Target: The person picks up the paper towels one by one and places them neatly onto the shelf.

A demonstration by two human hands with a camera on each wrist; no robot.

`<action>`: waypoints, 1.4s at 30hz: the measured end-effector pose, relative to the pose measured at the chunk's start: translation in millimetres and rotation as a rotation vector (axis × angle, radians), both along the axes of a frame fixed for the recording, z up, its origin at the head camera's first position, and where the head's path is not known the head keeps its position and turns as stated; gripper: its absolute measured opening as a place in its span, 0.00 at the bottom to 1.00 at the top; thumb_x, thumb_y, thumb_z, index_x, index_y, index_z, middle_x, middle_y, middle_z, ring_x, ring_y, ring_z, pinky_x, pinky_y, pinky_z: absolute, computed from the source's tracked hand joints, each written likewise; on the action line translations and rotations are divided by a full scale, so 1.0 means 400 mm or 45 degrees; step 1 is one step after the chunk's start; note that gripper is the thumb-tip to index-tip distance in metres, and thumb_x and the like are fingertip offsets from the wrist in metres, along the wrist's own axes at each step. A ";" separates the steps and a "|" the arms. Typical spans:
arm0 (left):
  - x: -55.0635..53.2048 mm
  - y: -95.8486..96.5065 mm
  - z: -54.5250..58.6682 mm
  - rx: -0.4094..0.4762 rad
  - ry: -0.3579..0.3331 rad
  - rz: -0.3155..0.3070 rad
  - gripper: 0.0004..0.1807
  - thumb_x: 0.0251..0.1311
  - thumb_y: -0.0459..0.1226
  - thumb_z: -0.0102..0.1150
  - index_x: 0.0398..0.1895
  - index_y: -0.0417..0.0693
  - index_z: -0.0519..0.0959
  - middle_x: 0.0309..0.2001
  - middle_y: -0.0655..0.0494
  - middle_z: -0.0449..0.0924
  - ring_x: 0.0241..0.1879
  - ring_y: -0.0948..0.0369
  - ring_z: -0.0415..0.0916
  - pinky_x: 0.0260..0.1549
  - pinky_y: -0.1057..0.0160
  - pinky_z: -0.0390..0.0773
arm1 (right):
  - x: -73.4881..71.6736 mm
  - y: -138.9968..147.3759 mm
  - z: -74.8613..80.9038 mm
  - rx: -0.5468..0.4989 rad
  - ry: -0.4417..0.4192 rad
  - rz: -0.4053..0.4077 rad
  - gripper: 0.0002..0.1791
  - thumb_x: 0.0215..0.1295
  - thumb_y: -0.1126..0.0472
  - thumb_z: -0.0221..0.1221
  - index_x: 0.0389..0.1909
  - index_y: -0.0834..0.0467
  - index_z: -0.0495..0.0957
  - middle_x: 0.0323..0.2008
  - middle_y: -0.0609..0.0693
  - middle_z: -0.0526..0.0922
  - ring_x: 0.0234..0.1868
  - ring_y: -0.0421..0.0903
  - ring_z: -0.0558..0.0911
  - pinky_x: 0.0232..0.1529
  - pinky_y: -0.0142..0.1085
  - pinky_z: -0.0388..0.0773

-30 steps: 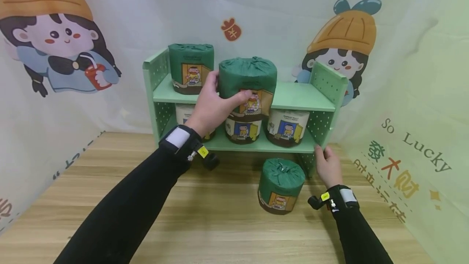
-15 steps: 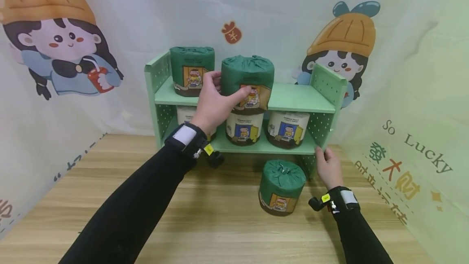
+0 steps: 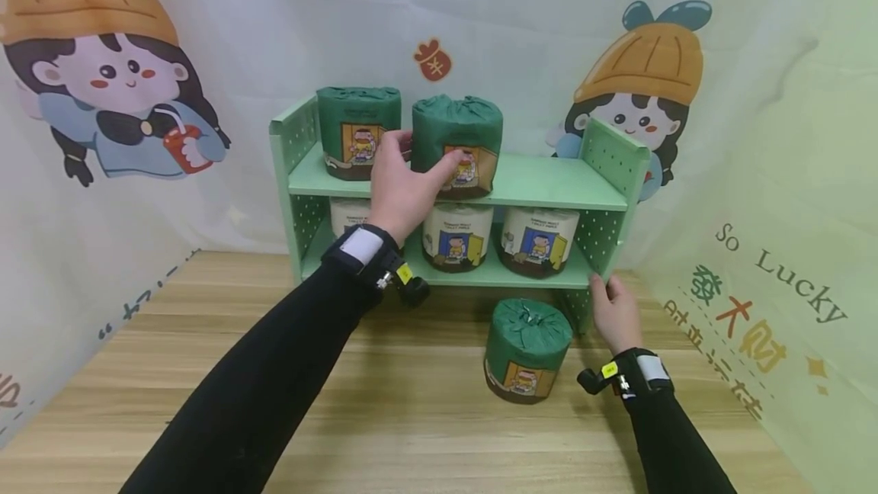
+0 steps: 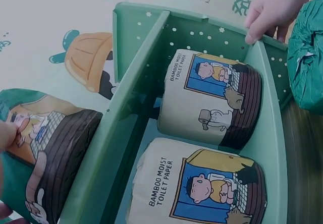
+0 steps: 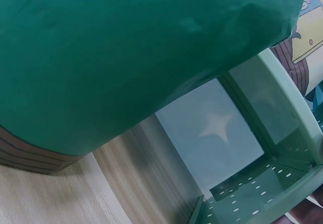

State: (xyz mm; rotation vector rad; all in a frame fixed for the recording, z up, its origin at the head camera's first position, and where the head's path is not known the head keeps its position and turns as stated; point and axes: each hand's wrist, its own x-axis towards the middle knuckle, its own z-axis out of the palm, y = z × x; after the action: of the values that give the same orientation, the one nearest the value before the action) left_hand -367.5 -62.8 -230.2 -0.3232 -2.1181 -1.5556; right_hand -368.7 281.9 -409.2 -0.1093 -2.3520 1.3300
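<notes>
My left hand [image 3: 405,193] grips a green-wrapped toilet roll [image 3: 456,124], its thumb across the printed front and its fingers behind the left side. The roll is upright, with its base right at the front of the top board of a light green shelf rack [image 3: 559,180]. In the left wrist view, the held roll's brown base [image 4: 75,158] lies close to the board's edge. My right hand [image 3: 617,315] pinches the rack's right side panel near the lower board's front corner. Another green toilet roll [image 3: 528,349] stands on the table, to the left of that hand.
One green roll [image 3: 359,136] stands at the top board's left end. On the lower board are cream rolls, including a middle one [image 3: 458,238] and a right one [image 3: 539,242]; the left one is partly hidden by my arm. A printed cloth [image 3: 494,29] hangs behind.
My left hand has carried the green toilet roll back toward the rack's top board, uncovering more of the middle cream roll. My right hand stays on the side panel.
</notes>
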 end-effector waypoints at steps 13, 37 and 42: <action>-0.029 0.015 0.020 -0.146 -0.025 0.127 0.46 0.75 0.54 0.66 0.86 0.46 0.59 0.80 0.40 0.67 0.79 0.46 0.67 0.76 0.45 0.74 | -0.002 0.000 -0.002 0.005 0.021 -0.011 0.30 0.90 0.45 0.43 0.71 0.63 0.78 0.65 0.67 0.84 0.57 0.56 0.80 0.53 0.43 0.75; -0.054 0.002 0.013 -0.155 -0.042 0.091 0.43 0.79 0.50 0.61 0.88 0.44 0.58 0.85 0.43 0.63 0.84 0.46 0.64 0.80 0.48 0.71 | 0.004 -0.004 0.004 0.011 0.017 -0.015 0.30 0.90 0.44 0.42 0.70 0.62 0.79 0.61 0.69 0.85 0.50 0.56 0.78 0.46 0.39 0.73; -0.050 0.001 0.008 -0.158 -0.026 0.093 0.39 0.80 0.47 0.59 0.87 0.44 0.60 0.86 0.44 0.63 0.83 0.46 0.64 0.81 0.50 0.70 | 0.004 -0.004 0.004 0.013 0.022 -0.021 0.30 0.90 0.44 0.43 0.69 0.62 0.80 0.57 0.69 0.86 0.45 0.52 0.76 0.40 0.37 0.71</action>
State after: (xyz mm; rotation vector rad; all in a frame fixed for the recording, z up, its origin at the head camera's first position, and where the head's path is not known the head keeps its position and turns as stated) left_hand -387.7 -62.4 -227.0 -0.2704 -2.2223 -1.3955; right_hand -367.0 280.4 -407.4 -0.1131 -2.3381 1.3059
